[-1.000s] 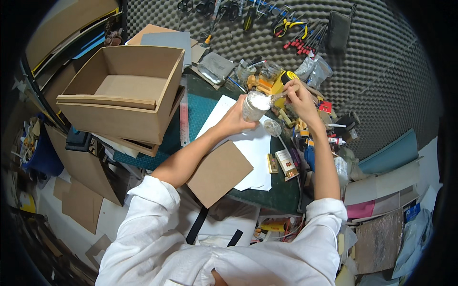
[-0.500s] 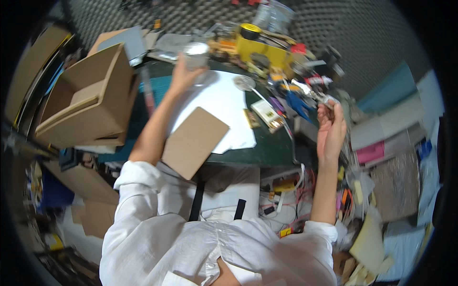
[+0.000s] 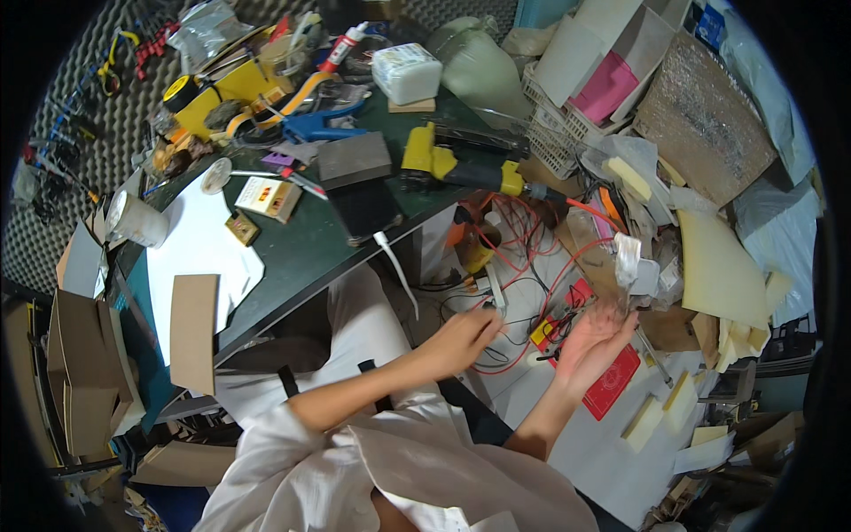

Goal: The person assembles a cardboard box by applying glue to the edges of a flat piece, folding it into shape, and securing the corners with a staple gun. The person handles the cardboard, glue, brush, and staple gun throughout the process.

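My left hand (image 3: pixel 463 339) reaches out over the floor to the right of the table, fingers drawn together; whether they pinch something small is unclear. My right hand (image 3: pixel 592 341) is beside it, palm up with fingers spread and nothing in it, above a red flat sheet (image 3: pixel 612 383) and a tangle of red wires (image 3: pixel 532 257). A crumpled silvery wrapper (image 3: pixel 628 257) lies just beyond its fingertips. The clear plastic jar (image 3: pixel 137 220) rests on its side on the white paper (image 3: pixel 199 257) on the green table (image 3: pixel 310 253), far from both hands.
On the table are a yellow power tool (image 3: pixel 456 164), a dark block (image 3: pixel 355 160), a small box (image 3: pixel 268 197) and a brown card (image 3: pixel 194 332). An open cardboard box (image 3: pixel 84 372) stands at the left. Foam pieces (image 3: pixel 718 266), baskets and cables crowd the floor.
The view has swung right, from the table to the floor. My left hand has let go of the jar, which now lies on the table, and both hands have come together low over the wires.
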### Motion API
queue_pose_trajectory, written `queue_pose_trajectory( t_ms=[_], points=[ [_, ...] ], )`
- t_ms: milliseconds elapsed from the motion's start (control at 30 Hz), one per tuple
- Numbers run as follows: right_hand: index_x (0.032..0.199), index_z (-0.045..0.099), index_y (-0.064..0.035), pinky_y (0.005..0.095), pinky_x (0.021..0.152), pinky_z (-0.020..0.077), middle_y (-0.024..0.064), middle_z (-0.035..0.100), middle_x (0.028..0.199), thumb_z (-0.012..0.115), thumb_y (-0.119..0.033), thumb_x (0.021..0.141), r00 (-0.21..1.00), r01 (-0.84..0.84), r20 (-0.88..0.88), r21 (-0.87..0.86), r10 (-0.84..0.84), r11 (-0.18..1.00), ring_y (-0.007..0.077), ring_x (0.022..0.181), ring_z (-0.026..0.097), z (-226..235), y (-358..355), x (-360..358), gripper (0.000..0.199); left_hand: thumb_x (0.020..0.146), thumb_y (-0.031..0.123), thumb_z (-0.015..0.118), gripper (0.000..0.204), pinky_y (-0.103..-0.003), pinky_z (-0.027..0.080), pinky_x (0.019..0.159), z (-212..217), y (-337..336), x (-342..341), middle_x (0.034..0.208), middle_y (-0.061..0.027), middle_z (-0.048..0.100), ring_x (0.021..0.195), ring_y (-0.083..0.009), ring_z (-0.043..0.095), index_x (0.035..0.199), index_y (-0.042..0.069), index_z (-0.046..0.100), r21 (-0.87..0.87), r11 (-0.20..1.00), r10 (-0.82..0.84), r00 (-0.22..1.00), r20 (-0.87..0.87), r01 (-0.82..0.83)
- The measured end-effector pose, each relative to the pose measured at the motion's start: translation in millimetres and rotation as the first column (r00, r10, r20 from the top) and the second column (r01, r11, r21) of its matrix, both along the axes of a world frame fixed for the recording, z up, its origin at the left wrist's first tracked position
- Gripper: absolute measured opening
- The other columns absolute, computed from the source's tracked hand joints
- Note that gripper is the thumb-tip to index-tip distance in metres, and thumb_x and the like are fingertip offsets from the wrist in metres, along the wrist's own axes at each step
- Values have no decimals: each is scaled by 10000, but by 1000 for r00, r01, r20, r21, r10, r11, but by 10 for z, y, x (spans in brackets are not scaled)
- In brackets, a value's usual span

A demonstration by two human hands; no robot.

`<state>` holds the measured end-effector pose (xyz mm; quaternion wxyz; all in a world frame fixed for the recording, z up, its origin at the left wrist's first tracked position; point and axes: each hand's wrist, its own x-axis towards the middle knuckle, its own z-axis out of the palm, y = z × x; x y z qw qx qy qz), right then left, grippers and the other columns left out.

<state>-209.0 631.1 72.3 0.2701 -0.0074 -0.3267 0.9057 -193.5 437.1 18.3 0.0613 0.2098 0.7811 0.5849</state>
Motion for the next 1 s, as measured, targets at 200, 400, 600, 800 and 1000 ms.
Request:
queue_pose_trajectory(
  t_ms=[200, 400, 600, 800, 1000],
  points=[
    [1004, 551, -65, 228, 593, 345, 4, 535, 799, 485, -278, 1006, 1000, -13, 26, -131, 16, 991, 87, 698, 451, -376, 398, -36, 223, 879, 110, 547, 253, -417, 461, 816, -3036, 928, -2211, 1124, -255, 574, 1051, -350, 572, 1063, -63, 541, -451, 676, 665, 746, 31, -584],
    [1021, 559, -93, 223, 661, 395, 9, 563, 859, 517, -296, 992, 944, 181, 274, 23, -181, 983, 119, 818, 502, -815, 662, -103, 210, 860, 146, 566, 291, -475, 394, 943, -3005, 688, -2898, 1271, -226, 503, 1173, -367, 483, 1082, -41, 548, -425, 533, 823, 566, 58, -731],
    [1010, 537, -91, 194, 540, 364, 17, 535, 742, 473, -334, 1006, 896, 205, 395, 41, -205, 978, 79, 620, 442, -784, 587, -374, 251, 855, 161, 569, 246, -479, 416, 884, -3319, 450, -2983, 1188, -227, 532, 1096, -363, 519, 1011, -30, 562, -578, 567, 761, 642, 94, -587],
    [973, 466, -95, 188, 441, 313, 44, 495, 659, 458, -319, 1014, 842, 354, 456, -64, -288, 933, 78, 479, 345, -787, 599, -341, 228, 850, 176, 572, 214, -483, 439, 826, -3425, 457, -3011, 1104, -227, 562, 1020, -360, 555, 939, -19, 575, -638, 565, 725, 684, 79, -524],
    [866, 399, -118, 179, 426, 356, 55, 537, 695, 499, -316, 997, 849, 329, 458, -71, -262, 942, 82, 485, 402, -806, 724, -69, 257, 846, 191, 575, 200, -487, 461, 768, -3390, 437, -3182, 1021, -228, 591, 944, -357, 592, 867, -8, 589, -669, 547, 711, 701, 53, -503]
  ],
)
